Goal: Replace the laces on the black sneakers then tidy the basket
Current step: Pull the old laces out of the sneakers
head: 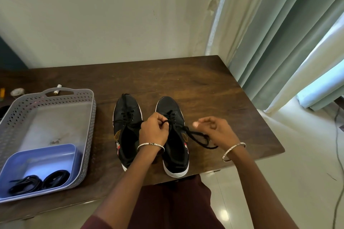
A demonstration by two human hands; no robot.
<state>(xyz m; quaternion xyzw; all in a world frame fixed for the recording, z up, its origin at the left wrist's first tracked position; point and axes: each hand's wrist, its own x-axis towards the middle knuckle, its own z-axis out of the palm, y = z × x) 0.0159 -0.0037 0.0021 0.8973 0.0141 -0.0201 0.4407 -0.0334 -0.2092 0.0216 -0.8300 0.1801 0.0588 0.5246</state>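
Currently: left hand pinches lace at eyelets of right sneaker, on surface. Right hand curled, blurred; grip on lace unclear. Suggest: steady sneaker, pull slack row by row, avoid snagging.

No lettering is legible; emblems on the black sneakers blur.

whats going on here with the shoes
A person is relacing a pair of black white-soled sneakers on a brown wooden table. The left hand pinches the black lace at the eyelets of the sneaker nearer the pale curtain; the blurred right hand is by its loose end. Coiled black laces lie in a blue plastic tray inside the grey perforated basket.
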